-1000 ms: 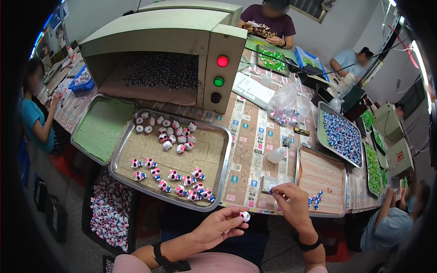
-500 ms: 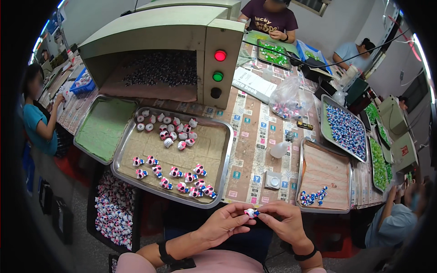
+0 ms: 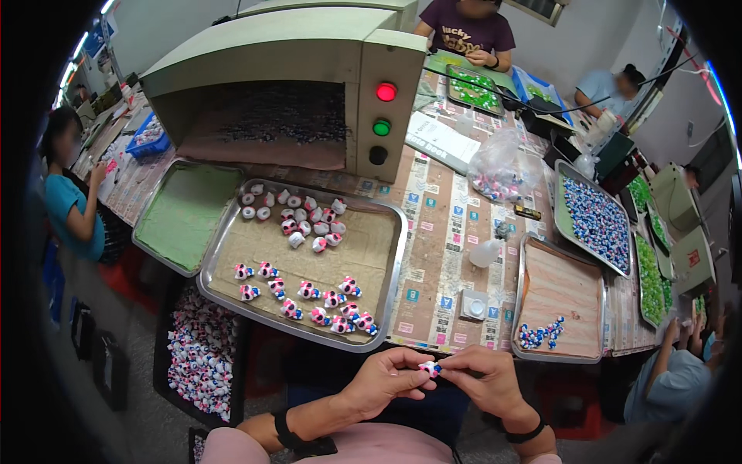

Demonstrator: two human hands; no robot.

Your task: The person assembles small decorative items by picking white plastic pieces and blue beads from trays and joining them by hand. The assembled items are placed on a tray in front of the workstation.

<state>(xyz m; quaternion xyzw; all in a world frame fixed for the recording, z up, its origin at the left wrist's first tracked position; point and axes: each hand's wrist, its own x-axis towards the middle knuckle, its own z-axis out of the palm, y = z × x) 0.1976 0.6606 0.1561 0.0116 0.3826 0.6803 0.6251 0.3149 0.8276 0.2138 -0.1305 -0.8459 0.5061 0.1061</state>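
Patterned paper covers our table (image 3: 433, 255), with the machine (image 3: 294, 62) behind the big tray (image 3: 263, 232). Nearer us than that tray, toward its right, our left hand (image 3: 390, 379) and right hand (image 3: 483, 379) pinch the figure (image 3: 430, 369) between fingertips. We judge it light, stiff, perhaps slippery, best gripped by its head. Right of the big tray, a bottle (image 3: 487, 253) and box (image 3: 473, 305) could obstruct us.

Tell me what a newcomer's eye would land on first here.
Probably the big pale machine at the upper left, with its glowing red light above a green light. Next might come the tray in front of it, holding small figurines in pink, white and blue. Then, at the bottom centre, the left hand and right hand hold a tiny toy between them.
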